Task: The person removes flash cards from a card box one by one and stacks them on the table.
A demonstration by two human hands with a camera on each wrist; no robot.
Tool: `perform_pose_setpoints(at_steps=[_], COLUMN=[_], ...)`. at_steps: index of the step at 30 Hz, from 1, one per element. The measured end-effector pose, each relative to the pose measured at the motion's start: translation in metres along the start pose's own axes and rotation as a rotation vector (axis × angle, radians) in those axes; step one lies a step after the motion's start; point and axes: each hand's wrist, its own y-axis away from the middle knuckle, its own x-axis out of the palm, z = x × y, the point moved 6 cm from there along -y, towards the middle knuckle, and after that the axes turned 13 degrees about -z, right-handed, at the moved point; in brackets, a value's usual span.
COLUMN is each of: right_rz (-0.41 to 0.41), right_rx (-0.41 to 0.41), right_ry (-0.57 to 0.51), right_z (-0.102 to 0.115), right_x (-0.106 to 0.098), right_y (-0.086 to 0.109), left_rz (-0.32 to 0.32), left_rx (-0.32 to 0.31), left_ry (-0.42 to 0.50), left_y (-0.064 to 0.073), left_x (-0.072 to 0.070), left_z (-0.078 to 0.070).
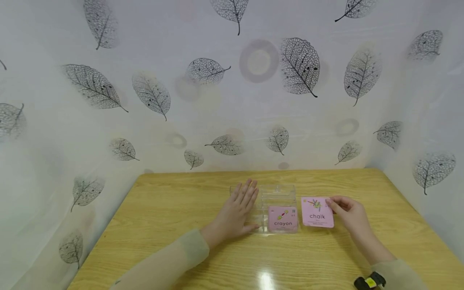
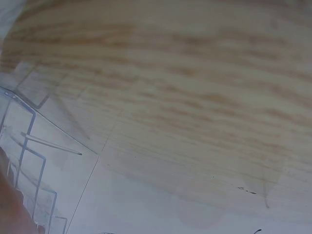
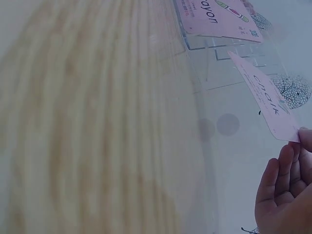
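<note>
A clear plastic tiered card holder stands on the table, its steps showing in the left wrist view. The pink "crayon" card rests in its front right part. My left hand lies over the holder's left side with fingers straight; only a sliver of that hand shows in the left wrist view. Just right of the holder, my right hand pinches a pink "chalk" card by its right edge between thumb and fingers. That card is tilted and held off the table in the right wrist view.
The wood-grain table runs to a pale curtain printed with leaves, which hangs behind it and at both sides. A black band with a yellow patch sits at my right wrist.
</note>
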Motion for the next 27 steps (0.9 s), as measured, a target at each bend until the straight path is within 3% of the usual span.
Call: perform_pose_setpoints(at_steps=[12, 22, 27], right_rz=[0.005, 0.017, 0.021], right_rx=[0.015, 0.026, 0.029], right_ry=[0.028, 0.135, 0.135], right_z=[-0.007, -0.019, -0.023], right_x=[-0.001, -0.002, -0.003], right_y=[-0.003, -0.003, -0.003], left_rz=[0.013, 0.018, 0.012], left_rx=[-0.004, -0.004, -0.002], left_ry=[0.016, 0.012, 0.006], left_y=[0.001, 0.0, 0.0], left_x=[0.002, 0.001, 0.002], left_z=[0.0, -0.002, -0.001])
